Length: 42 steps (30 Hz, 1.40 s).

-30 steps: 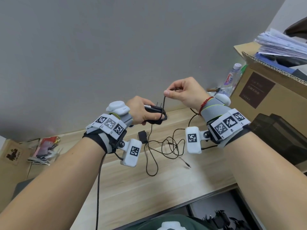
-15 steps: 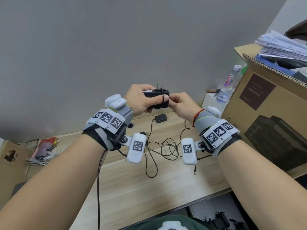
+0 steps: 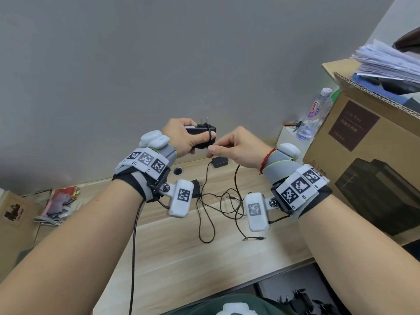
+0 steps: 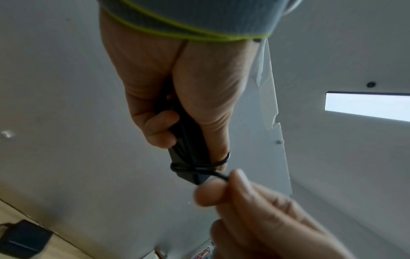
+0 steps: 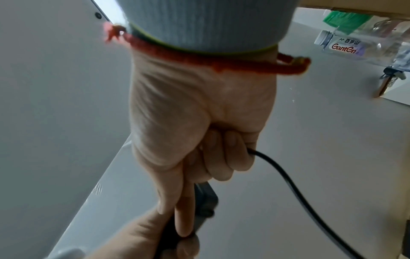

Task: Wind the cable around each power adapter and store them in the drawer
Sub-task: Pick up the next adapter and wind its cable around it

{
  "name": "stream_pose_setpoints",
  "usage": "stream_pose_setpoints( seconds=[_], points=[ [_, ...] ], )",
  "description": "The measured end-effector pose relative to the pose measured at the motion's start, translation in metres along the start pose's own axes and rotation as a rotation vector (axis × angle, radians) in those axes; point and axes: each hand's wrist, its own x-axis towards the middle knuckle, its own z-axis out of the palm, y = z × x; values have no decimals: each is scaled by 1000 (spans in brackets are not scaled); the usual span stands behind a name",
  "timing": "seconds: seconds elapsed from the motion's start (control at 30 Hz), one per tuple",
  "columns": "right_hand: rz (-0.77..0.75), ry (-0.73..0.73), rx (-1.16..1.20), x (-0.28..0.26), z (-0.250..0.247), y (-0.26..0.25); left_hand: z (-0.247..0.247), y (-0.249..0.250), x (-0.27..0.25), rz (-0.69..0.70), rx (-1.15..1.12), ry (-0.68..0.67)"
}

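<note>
Power adapter (image 3: pixel 201 135) up in the air at 12 o'clock of the head view, gripped in the left hand (image 3: pixel 181 137), prongs pointing up, and the cable (image 3: pixel 208 133) looped round its body. Right hand (image 3: pixel 236 147) at 3 o'clock of it pinches the cable between thumb and forefinger. Two more adapters lie on the wooden desk (image 3: pixel 181 258) below, one largely hidden behind the left wrist rig. Bottle (image 3: pixel 314 114) at 2 o'clock reads "GamCn", or near enough; the cardboard box (image 3: pixel 363 137) label is too small to read. At 5 o'clock, dark shapes under the desk edge, hard to make out.

Left wrist view: left hand (image 4: pixel 177 98) wrapped round the adapter (image 4: pixel 188 157), most of it buried in the palm; cable (image 4: pixel 195 167) crosses its lower end. Right fingers blur at 5 o'clock.

Right wrist view: right hand (image 5: pixel 199 122) curled tight on the cable (image 5: pixel 288 178), which trails to 5 o'clock. Adapter (image 5: pixel 204 201) mostly hidden behind fingers. Bottle (image 5: pixel 346 47) label: "GamCn".
</note>
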Motion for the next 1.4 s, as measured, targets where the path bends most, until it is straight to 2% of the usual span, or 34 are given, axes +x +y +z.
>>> stream_pose_setpoints(
  seconds=[0.13,0.4,0.73,0.9,1.0,1.17,1.4],
  points=[
    [-50,38,29,2,-12,-7,2,-7,-4,0,78,-84],
    [-57,262,96,16,-34,1,7,0,-14,52,95,-240],
    [-29,267,117,24,-27,25,13,17,-16,130,-6,-317],
    [8,210,96,23,-11,41,14,24,-19,131,-74,-259],
    [41,184,46,21,-5,45,14,26,-18,115,-121,-166],
    [28,48,-17,12,6,35,11,21,-6,40,-192,1],
    [7,-5,-63,4,-4,9,5,5,-2,-4,-17,27]
  ],
)
